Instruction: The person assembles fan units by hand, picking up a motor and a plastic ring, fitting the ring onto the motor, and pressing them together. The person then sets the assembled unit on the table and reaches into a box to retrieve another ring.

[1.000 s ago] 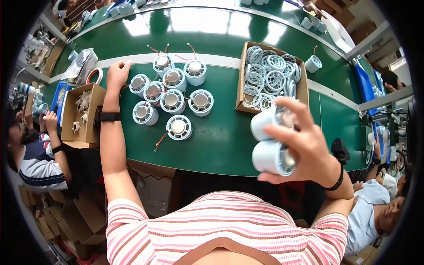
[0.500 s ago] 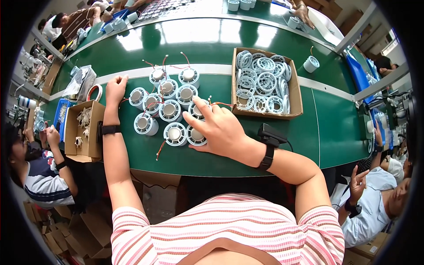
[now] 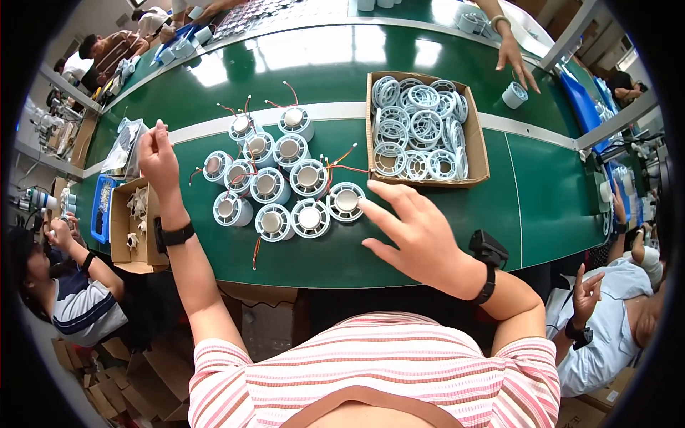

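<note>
Several pale blue round motor housings with silver centres stand grouped on the green table; one housing (image 3: 271, 222) is at the near side. Red and dark wires (image 3: 342, 157) rise from some of them. My right hand (image 3: 424, 232) has its fingers spread and holds nothing; its index fingertip is beside or touching the rightmost housing (image 3: 346, 202). My left hand (image 3: 160, 160) is raised left of the group, fingers closed together. Whatever it may hold is hidden. Below it, a small cardboard box (image 3: 153, 246) contains white plastic parts (image 3: 133, 241).
An open cardboard box (image 3: 477, 139) of pale blue rings stands beyond my right hand. Another person's hand (image 3: 511, 55) reaches toward a single blue housing (image 3: 514, 95) at the far right. A blue tray (image 3: 102, 210) sits at the left. Co-workers sit on both sides.
My right hand has moved right, off the housings, uncovering the near right ones. My left hand has shifted left. Across the table, another person's hand has come toward the single housing.
</note>
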